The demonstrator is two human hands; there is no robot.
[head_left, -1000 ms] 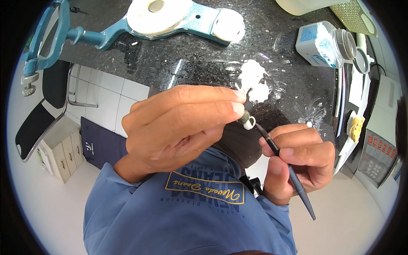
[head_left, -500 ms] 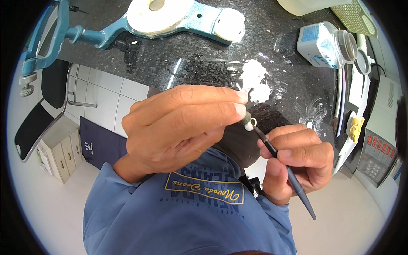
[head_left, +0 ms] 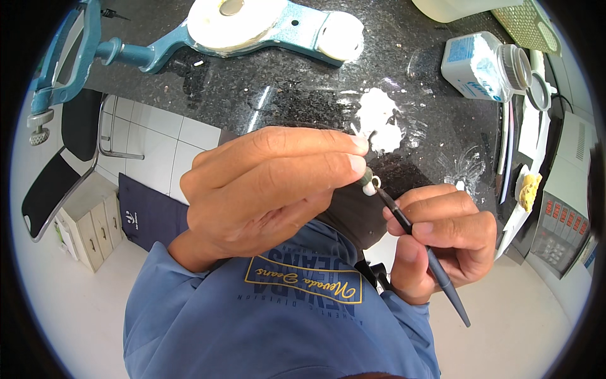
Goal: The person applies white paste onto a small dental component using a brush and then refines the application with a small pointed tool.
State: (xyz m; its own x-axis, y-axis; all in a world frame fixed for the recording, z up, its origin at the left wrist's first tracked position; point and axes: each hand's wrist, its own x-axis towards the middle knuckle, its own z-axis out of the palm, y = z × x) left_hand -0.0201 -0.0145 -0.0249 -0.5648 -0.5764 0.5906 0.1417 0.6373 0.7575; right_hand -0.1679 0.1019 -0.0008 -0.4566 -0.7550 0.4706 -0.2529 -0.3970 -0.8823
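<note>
My left hand (head_left: 265,183) is closed, its fingertips pinching a small dental piece (head_left: 368,188) that is dark green at the top and whitish below. A thin pale ring-like edge shows on its right side. My right hand (head_left: 464,227) grips a slim, dark-handled brush (head_left: 444,281) like a pen. The brush's fine tip meets the small piece or lies right against it; exact contact is too small to tell. My left fingers partly hide the piece. Just beyond the left fingertips, a patch of white powder or plaster (head_left: 382,123) lies on the dark speckled counter (head_left: 303,104).
A blue dental articulator (head_left: 309,31) with white plaster lies at the back left. At the back right, a white plastic jar (head_left: 470,66) is tipped on its side. Thin brushes (head_left: 504,151), a yellow lump (head_left: 529,189) and a grey control box (head_left: 562,221) are along the right.
The small piece seems to have turned very slightly, its ring-like edge now showing thinner. Both hands and the brush keep nearly the same place.
</note>
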